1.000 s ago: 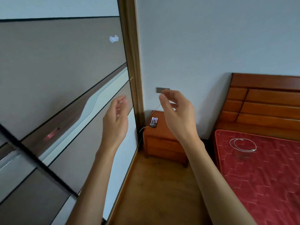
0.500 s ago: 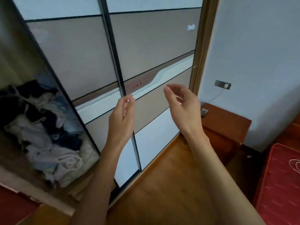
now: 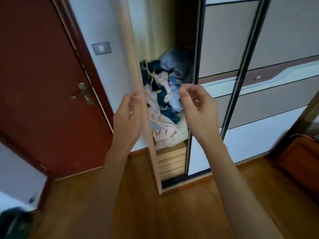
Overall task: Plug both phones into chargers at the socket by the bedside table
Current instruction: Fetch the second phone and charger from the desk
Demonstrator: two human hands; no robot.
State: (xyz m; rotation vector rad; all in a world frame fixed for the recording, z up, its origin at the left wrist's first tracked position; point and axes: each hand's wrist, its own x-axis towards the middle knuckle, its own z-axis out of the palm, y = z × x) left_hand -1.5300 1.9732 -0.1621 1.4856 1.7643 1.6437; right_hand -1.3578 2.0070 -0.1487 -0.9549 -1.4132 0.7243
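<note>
Beyond the right hand [image 3: 198,111], a clothes heap [image 3: 163,102].

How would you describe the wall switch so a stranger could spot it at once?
Find the dark red door on the left and the sliding-door wardrobe on its right. On the pale wall strip between them, higher than the door handle, sits the wall switch. It is the only small grey rectangular plate there.

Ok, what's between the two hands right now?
Head view: the wardrobe's wooden edge post runs just beside the left hand; across the gap to the right hand, a pile of clothes lies farther back.
</note>
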